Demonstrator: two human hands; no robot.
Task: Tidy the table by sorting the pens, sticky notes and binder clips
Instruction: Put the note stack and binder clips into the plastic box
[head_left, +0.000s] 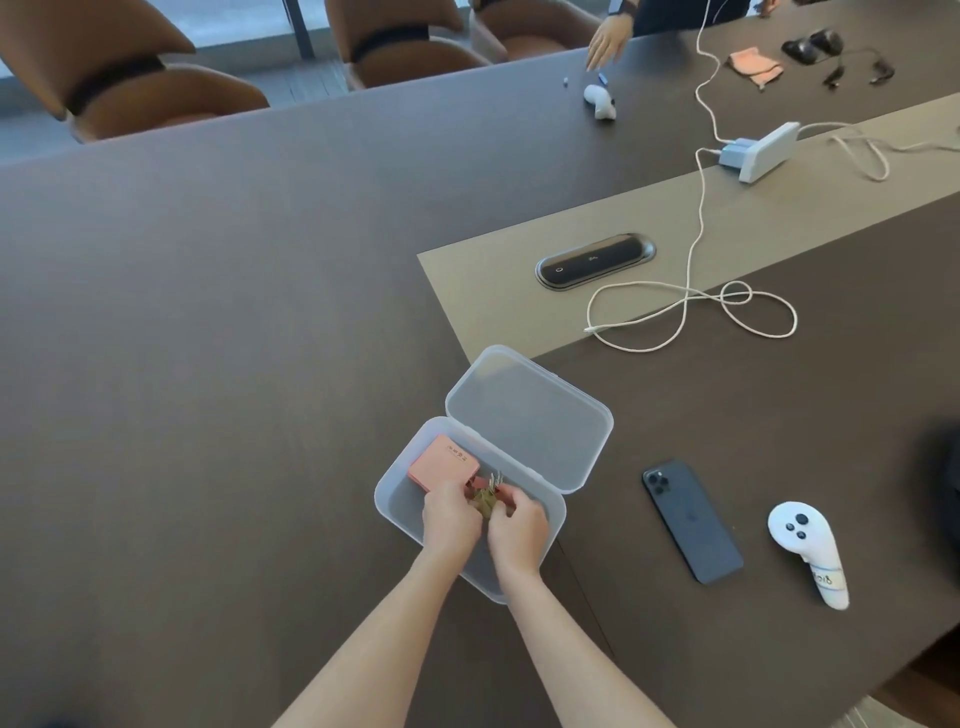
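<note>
Both hands are working inside the open box (395, 499), whose lid (530, 415) is lying flat behind it on the table (234, 338). The left hand (451, 514) and the right hand (519, 525) are curling their fingers around a small bunch of clips (487, 493), reddish and gold with silver handles, holding it just over the box floor. A pink pad of notes (444, 464) is already lying in the box's far-left corner, just beside the clips. No pens are showing anywhere in view. The step in hand looks like placing the clips in the box next to the notes. The next move is probably calling for both hands to let go so the clips settle together, clear of the pad, and then to lift out without dragging any along. A phone (691, 519) and a white controller (808, 551) are lying to the right of the box.
</note>
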